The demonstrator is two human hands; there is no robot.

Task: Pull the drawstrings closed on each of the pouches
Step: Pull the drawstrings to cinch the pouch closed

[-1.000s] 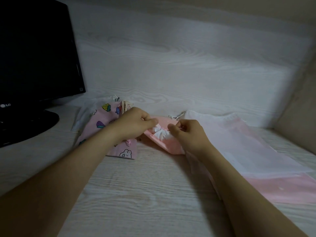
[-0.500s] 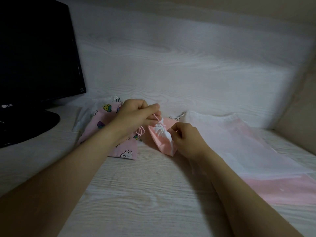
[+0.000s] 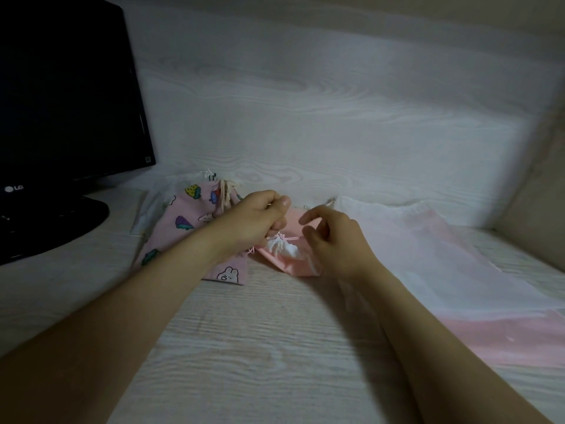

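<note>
Small pink pouch (image 3: 293, 266) lay on the desk (image 3: 244, 347) btwn both hands, white-lined mouth gathered tight, contents hidden. L hand (image 3: 256, 220) was clenched round its pink drawstring (image 3: 289, 238). R hand (image 3: 331, 240) hovered beside it, fingers loosely curled, gripping nothing; printed pouch (image 3: 186, 228) lay just left.

Pale, whitewashed wood-grain desktop (image 3: 275, 347) meeting an upright back panel (image 3: 305, 117) of the same finish along its far edge. At the right, a plain beige side wall (image 3: 538, 185) closes the corner. At the left, a black LG monitor (image 3: 67, 102) (screen dark) stands on its rounded black base (image 3: 61, 221), which rests on the desktop. Lighting is dim, with the back panel brightest near its centre.
</note>
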